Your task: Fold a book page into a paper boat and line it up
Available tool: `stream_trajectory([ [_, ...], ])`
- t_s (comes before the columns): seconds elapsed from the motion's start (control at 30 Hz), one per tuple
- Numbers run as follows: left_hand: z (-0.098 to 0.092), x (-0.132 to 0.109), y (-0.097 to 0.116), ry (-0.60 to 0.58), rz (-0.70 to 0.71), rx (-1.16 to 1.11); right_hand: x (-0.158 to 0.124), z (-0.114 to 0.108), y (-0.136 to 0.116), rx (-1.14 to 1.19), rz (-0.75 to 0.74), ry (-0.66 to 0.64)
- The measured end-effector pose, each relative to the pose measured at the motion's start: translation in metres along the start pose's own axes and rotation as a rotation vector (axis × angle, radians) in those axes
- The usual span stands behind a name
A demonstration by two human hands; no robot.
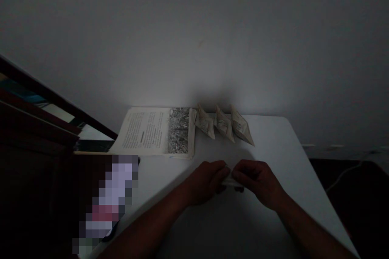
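Between my hands is a small folded piece of paper (pixel 232 182), pale and mostly covered by fingers. My left hand (pixel 209 180) is closed on its left side, thumb and fingers pinching it. On the other side my right hand (pixel 258 180) pinches the paper between thumb and fingers. Just beyond, three folded paper boats stand in a row: a left boat (pixel 205 123), a middle boat (pixel 225 124) and a right boat (pixel 242 125). They appear to be made of printed paper.
A stack of printed pages (pixel 148 131), with a dark picture on its right part, lies at the table's back left. The white table (pixel 279 137) meets a grey wall (pixel 194 40). A blurred-out object (pixel 109 198) lies at the left edge. A cable (pixel 343 176) hangs at right.
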State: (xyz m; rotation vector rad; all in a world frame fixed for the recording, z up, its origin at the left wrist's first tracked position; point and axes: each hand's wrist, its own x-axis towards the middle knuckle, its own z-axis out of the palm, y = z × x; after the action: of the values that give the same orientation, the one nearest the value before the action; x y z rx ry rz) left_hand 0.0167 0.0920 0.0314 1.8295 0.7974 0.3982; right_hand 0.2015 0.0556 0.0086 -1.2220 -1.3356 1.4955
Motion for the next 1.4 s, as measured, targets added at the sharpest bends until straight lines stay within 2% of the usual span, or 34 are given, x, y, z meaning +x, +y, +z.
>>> stream_trajectory([
  [0.1,0.0,0.002,-0.002,-0.044,-0.06,-0.228,0.0,-0.001,0.003,0.075,0.024,0.016],
  [0.2,0.001,0.004,-0.004,-0.033,-0.101,-0.37,0.002,-0.002,0.005,0.121,0.032,0.03],
  [0.33,0.002,0.002,-0.004,-0.042,-0.105,-0.362,0.005,-0.003,0.005,0.101,0.052,-0.078],
  [0.5,0.004,-0.001,-0.004,-0.173,-0.11,-0.376,0.005,-0.003,-0.001,-0.176,-0.022,-0.128],
  [0.6,0.005,-0.002,-0.006,-0.232,-0.127,-0.386,0.005,-0.004,-0.002,-0.24,-0.029,-0.183],
  [0.7,0.004,0.0,-0.01,-0.269,-0.176,-0.407,0.004,-0.003,-0.002,-0.207,-0.015,-0.153],
  [0.87,0.004,0.002,-0.012,-0.207,-0.212,-0.452,0.004,-0.003,0.001,-0.147,0.008,-0.072],
  [1.17,0.004,0.0,-0.009,-0.202,-0.145,-0.5,0.003,-0.006,-0.002,-0.127,-0.018,-0.209],
  [1.4,0.003,-0.001,-0.008,-0.219,-0.174,-0.482,0.002,-0.004,0.0,-0.099,-0.016,-0.223],
])
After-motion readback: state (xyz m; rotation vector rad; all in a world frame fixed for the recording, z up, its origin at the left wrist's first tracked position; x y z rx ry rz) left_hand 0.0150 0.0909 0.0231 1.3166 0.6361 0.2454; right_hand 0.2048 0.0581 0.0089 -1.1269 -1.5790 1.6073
